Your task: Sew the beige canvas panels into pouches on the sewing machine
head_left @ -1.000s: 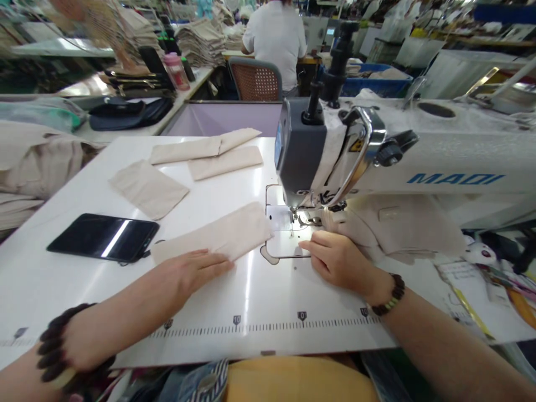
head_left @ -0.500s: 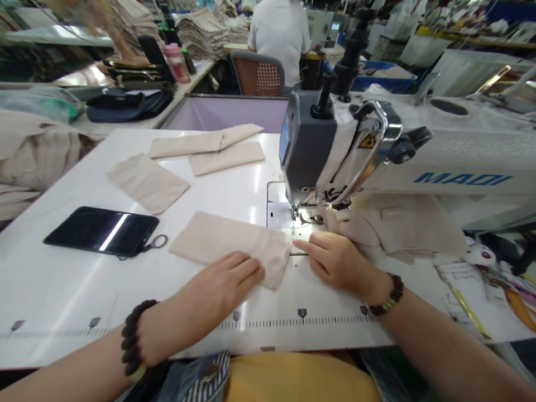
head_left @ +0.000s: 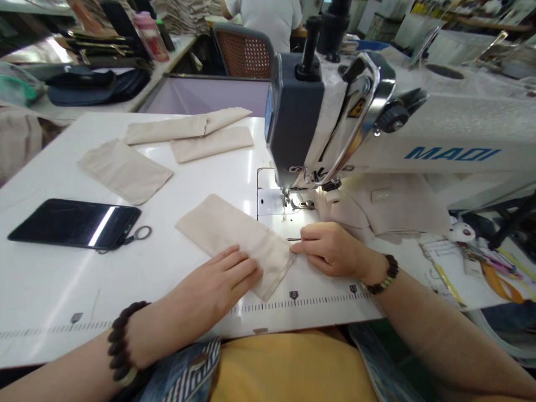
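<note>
A folded beige fabric piece [head_left: 234,223] lies slantwise on the white sewing table, in front of the sewing machine's needle plate [head_left: 270,202]. My left hand [head_left: 230,279] rests on its lower edge, fingers stretched out and flat. At the piece's right corner, my right hand [head_left: 330,250] is closed, with thumb and forefinger pinching the edge. The presser foot [head_left: 299,202] is just behind that corner, apart from the fabric.
More folded beige pieces [head_left: 129,170] lie at the back left. A black phone [head_left: 73,223] with a ring strap is on the left. Beige fabric [head_left: 402,209] sits under the machine arm [head_left: 456,123]. Scissors with orange handles [head_left: 500,282] lie at right. A person [head_left: 270,22] sits beyond.
The fabric piece has turned clockwise, its right end now nearer the table's front edge. My right hand has closed on its corner. The whole view has shifted a little.
</note>
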Demonstrator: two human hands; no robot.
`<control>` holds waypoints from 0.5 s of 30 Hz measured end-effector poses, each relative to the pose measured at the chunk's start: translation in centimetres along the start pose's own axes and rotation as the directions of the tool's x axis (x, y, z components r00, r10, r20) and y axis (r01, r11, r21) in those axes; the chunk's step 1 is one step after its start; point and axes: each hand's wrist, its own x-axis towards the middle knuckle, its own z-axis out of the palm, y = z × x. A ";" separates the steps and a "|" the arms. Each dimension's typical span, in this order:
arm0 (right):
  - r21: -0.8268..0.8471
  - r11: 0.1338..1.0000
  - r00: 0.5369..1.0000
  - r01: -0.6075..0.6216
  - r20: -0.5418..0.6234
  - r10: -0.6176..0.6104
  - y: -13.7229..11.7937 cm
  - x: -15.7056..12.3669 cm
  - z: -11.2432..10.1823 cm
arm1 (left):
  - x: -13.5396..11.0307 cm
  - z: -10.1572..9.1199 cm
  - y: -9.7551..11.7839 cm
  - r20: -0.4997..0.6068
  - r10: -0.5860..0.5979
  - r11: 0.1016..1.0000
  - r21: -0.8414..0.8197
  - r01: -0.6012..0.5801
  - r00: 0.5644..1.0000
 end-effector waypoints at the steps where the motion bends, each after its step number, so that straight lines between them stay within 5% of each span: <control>1: 0.011 1.000 1.000 0.001 0.016 -0.001 0.0 0.0 -0.1 | 0.0 0.0 0.0 -0.008 0.002 1.000 -0.003 -0.002 1.000; 9: 0.081 0.996 0.999 -0.046 -0.018 0.048 0.3 -0.3 -0.6 | 0.1 -0.1 0.1 -0.027 -0.039 0.997 -0.070 0.037 0.999; 15: 0.118 0.993 0.997 -0.027 0.071 0.018 0.1 -0.2 -0.6 | 0.4 -0.2 0.2 -0.047 -0.044 0.998 -0.051 0.041 0.998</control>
